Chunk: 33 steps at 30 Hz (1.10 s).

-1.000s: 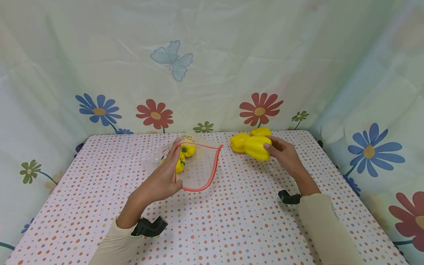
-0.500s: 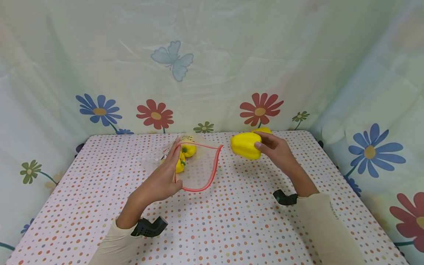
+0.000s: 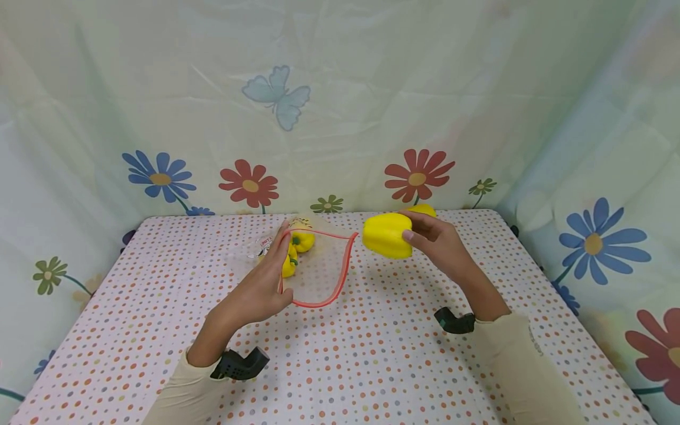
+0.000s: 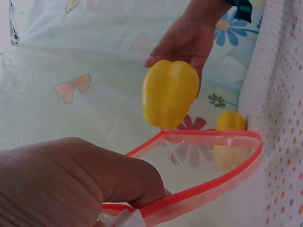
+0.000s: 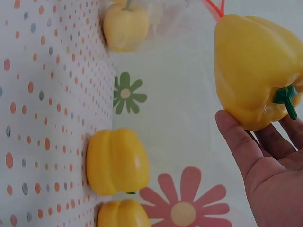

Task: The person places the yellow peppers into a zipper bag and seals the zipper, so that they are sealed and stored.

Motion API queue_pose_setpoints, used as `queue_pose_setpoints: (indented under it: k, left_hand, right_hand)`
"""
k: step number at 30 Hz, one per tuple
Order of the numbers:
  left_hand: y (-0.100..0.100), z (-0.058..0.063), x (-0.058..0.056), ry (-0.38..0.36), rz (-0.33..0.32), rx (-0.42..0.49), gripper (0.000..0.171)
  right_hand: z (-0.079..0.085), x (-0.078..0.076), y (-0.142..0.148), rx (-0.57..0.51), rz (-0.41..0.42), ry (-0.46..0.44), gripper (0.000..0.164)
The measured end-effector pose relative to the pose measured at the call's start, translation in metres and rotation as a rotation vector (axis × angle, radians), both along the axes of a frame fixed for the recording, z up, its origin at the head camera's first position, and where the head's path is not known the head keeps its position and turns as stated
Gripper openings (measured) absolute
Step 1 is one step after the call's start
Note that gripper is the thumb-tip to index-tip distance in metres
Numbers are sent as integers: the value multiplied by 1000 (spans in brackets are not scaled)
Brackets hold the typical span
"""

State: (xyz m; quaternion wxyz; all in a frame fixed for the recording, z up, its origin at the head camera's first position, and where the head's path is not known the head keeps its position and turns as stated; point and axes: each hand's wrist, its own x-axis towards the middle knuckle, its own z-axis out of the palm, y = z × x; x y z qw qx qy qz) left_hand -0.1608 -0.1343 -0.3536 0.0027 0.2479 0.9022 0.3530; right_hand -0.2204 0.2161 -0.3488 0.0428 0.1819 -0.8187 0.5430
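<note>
One yellow pepper point(image 3: 386, 236): in the air, right of the bag point(image 3: 319, 304), clasped by thumb and fingers of the right hand point(image 3: 445, 245). Looks light, firm, slick; best held round its stem end. Bag: clear, limp-looking, rim gripped by the left hand point(image 3: 257, 292).

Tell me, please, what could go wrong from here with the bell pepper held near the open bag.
The yellow bell pepper might snag on the red rim of the clear plastic bag, since it appears close to the rim's corner. The bag's mouth could sag or fold, as only the left hand holds it, on one side. The pepper may also slip, because the right hand grips it only around its stem end.
</note>
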Motion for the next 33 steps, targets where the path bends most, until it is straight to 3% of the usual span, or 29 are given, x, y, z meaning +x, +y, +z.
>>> queue_pose_setpoints:
  k: [16, 22, 33]
  left_hand:
    - [0, -1, 0, -2, -5, 3, 107]
    - [1, -2, 0, -3, -14, 10, 106]
    - [2, -1, 1, 2, -11, 2, 105]
  right_hand:
    - [6, 22, -18, -87, 134, -13, 48]
    - [4, 29, -29, -123, 220, -6, 45]
    - [2, 32, -46, -178, 319, -27, 48]
